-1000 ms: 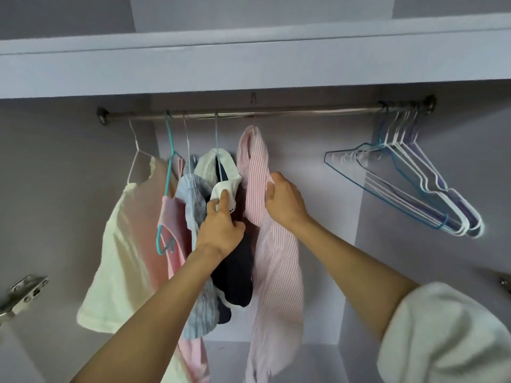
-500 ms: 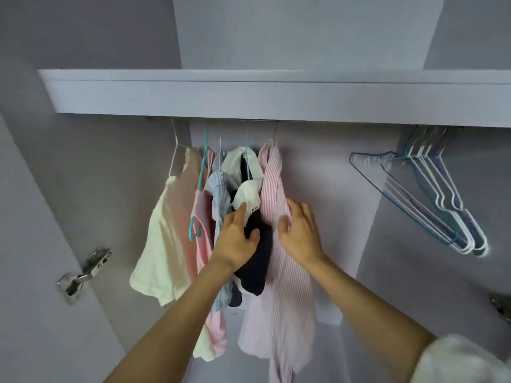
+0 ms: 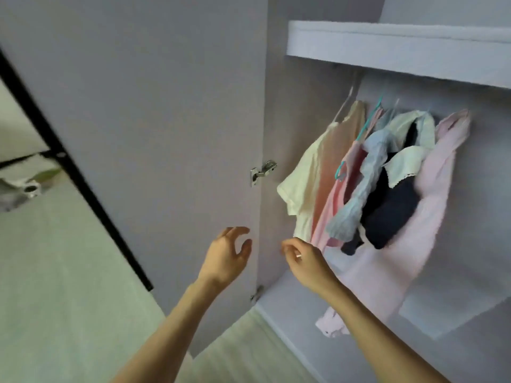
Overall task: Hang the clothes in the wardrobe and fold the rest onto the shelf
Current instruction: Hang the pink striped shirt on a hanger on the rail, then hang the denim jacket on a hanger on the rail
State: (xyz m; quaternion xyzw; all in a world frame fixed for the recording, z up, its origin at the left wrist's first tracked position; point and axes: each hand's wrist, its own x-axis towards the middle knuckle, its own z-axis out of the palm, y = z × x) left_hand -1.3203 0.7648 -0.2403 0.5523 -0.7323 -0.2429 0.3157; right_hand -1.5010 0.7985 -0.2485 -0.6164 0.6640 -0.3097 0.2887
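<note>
I am looking at the clothes hanging in the wardrobe (image 3: 318,29), in the upper right of the frame. A cream shirt (image 3: 307,172) is hanging first, soft and floppy. Next to it a pink top (image 3: 331,205), a crinkly light blue top (image 3: 359,189), a dark navy piece (image 3: 392,211) with a white lacy collar (image 3: 406,164), and a long pale pink shirt (image 3: 409,252) are all bunching close together. The smooth grey door (image 3: 152,120) with its shiny metal hinge (image 3: 261,171) is filling the left. My left hand (image 3: 228,258) is spreading open, holding nothing. My right hand (image 3: 307,261) is curling loosely in front of the pink shirt, and I cannot tell whether it is pinching anything.
</note>
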